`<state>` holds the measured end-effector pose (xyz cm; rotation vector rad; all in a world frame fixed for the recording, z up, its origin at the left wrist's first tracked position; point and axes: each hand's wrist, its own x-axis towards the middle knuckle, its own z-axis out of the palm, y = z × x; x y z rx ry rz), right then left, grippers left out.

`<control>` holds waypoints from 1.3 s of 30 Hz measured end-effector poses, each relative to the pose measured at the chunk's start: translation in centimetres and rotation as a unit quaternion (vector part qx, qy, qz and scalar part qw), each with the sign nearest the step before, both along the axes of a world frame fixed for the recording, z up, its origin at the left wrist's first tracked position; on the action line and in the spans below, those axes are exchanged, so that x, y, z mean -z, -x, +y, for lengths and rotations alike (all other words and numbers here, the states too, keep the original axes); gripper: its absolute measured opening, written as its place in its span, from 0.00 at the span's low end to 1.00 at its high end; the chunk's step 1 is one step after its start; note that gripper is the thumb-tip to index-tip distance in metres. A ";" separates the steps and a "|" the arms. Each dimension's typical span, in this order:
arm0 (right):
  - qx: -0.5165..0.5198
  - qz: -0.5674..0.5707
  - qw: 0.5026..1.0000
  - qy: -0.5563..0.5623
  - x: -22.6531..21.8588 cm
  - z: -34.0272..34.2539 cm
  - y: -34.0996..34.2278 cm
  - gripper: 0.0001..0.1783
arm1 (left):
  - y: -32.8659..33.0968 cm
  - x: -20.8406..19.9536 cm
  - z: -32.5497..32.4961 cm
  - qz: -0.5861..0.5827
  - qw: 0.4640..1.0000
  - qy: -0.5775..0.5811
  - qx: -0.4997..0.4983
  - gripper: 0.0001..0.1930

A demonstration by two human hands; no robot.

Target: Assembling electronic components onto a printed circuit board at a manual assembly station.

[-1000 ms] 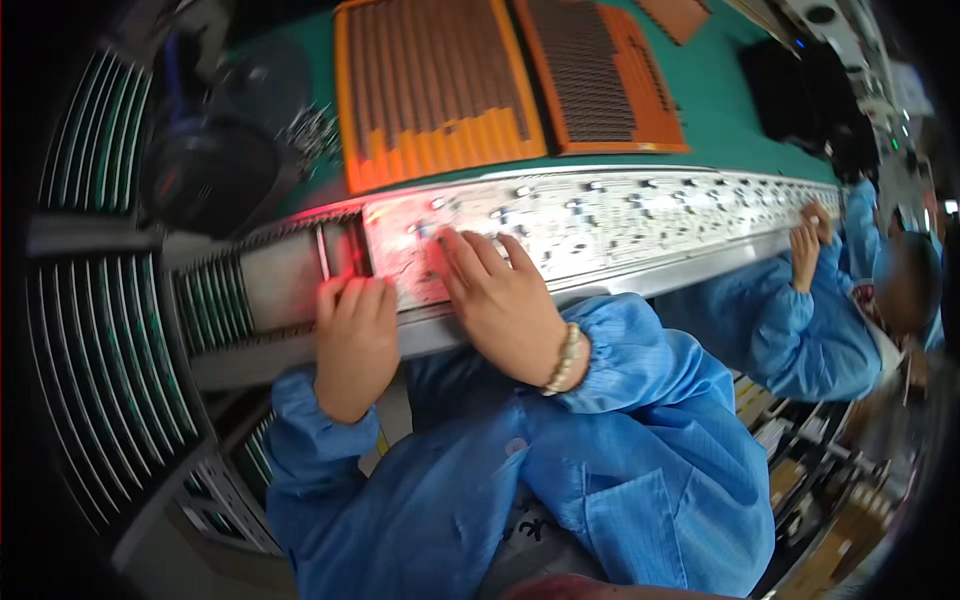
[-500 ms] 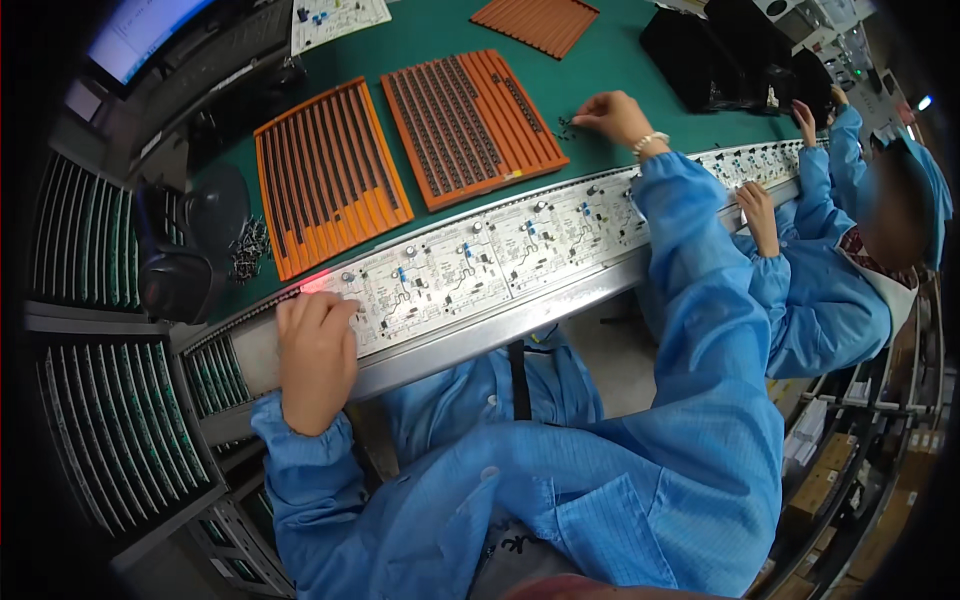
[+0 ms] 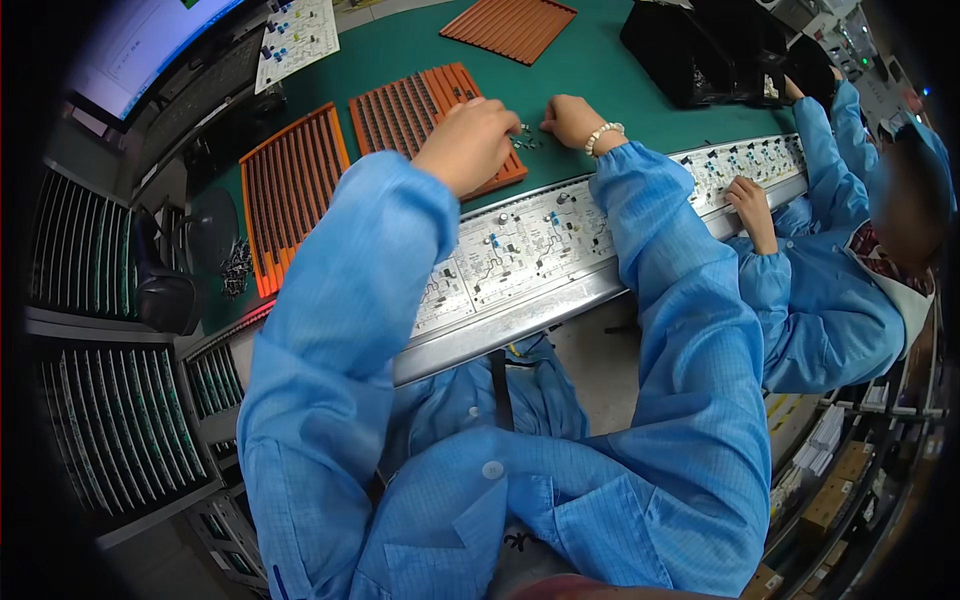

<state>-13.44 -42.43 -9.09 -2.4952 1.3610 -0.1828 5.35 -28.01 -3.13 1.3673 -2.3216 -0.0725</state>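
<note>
My left hand [image 3: 468,146] reaches over the near right part of the orange grooved tray [image 3: 500,178], its fingers curled together toward a small pile of dark electronic components [image 3: 526,138]. On the pile's other side is my right hand [image 3: 575,123], with a beaded bracelet at the wrist and fingertips drawn together. Whatever either hand may hold is too small or hidden to make out. Below my hands runs a line of white circuit boards [image 3: 540,245] carrying blue and black parts on a metal rail [image 3: 520,316]. My left sleeve hides the boards' left part.
Another orange tray [image 3: 290,190] with dark rows lies left, beside loose parts [image 3: 236,268]. A further orange tray [image 3: 508,28] and black bins [image 3: 690,55] stand farther back. At right, a co-worker's hand [image 3: 750,208] rests by the rail. A monitor [image 3: 140,50] is upper left.
My left hand has left the left end of the boards and moved up and right to the component pile. My right hand stays near the pile, fingers still together.
</note>
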 end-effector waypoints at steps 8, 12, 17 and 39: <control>-0.023 -0.280 0.948 -0.152 -7.3 4.9 3.2 0.08 | 3.3 0.9 -3.9 0.246 0.954 -0.167 -0.038 0.12; -0.066 -0.318 0.941 -0.097 -9.0 6.9 3.8 0.07 | 3.7 -0.8 -3.4 0.323 0.923 -0.209 -0.004 0.11; -0.059 -0.273 0.960 0.027 -11.0 8.1 5.6 0.07 | 3.5 -0.7 -3.4 0.190 0.972 -0.135 -0.013 0.10; 0.132 -0.108 0.981 -0.092 -1.7 11.2 10.7 0.19 | 8.1 2.8 -6.5 -0.215 0.961 -0.140 -0.106 0.09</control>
